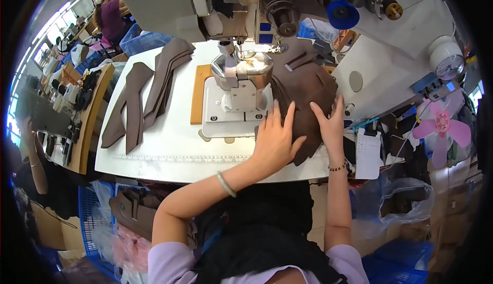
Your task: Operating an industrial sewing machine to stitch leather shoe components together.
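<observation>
Brown leather pieces [308, 88] lie in a loose pile on the right side of the white table, beside the post-bed sewing machine [242, 86]. My left hand [277, 139] reaches across to the pile's near left edge, its fingers stretched and the thumb spread. On the right edge of the same pile rests my right hand [331, 127], with thumb and fingers apart. Neither hand visibly grips a piece. The machine's needle area sits above the metal post, and the pile's left part runs close against it. More brown strips [162, 81] lie stacked on the table's left.
A ruler strip [190, 158] runs along the white table's front. Below left stands a blue basket [92, 222] with brown pieces and plastic. A pink fan [441, 123] and a white paper pad [368, 153] are at right. Another person [110, 14] sits far left.
</observation>
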### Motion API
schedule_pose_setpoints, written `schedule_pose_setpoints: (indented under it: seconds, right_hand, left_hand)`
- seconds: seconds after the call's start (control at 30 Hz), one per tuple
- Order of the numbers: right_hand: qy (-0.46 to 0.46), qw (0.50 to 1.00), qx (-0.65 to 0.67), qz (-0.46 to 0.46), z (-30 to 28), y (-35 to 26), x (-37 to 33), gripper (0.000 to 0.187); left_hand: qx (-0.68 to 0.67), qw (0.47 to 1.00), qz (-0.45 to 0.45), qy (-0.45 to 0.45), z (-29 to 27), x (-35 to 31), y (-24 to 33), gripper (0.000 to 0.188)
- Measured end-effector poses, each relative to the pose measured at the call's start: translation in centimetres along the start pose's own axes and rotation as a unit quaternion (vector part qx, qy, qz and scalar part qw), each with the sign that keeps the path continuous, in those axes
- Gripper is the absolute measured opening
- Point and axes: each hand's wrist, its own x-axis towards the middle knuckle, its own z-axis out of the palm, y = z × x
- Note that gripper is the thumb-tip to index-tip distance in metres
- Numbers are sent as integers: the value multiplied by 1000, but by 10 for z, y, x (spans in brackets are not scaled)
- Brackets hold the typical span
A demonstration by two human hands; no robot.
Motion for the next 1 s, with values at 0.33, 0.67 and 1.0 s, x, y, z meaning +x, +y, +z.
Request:
schedule_pose_setpoints:
  seconds: [0.33, 0.67, 1.0]
  right_hand:
    - [96, 843, -467, -250, 43, -83, 35, 62]
    - [64, 869, -386, -304, 96, -38, 125, 38]
    - [95, 822, -352, -438, 45, -10, 175, 32]
  left_hand:
    - [-65, 997, 23, 43, 17, 1, -8, 80]
    - [-46, 973, 38, 224, -77, -44, -140, 6]
    - [118, 938, -317, 70, -130, 21, -338, 55]
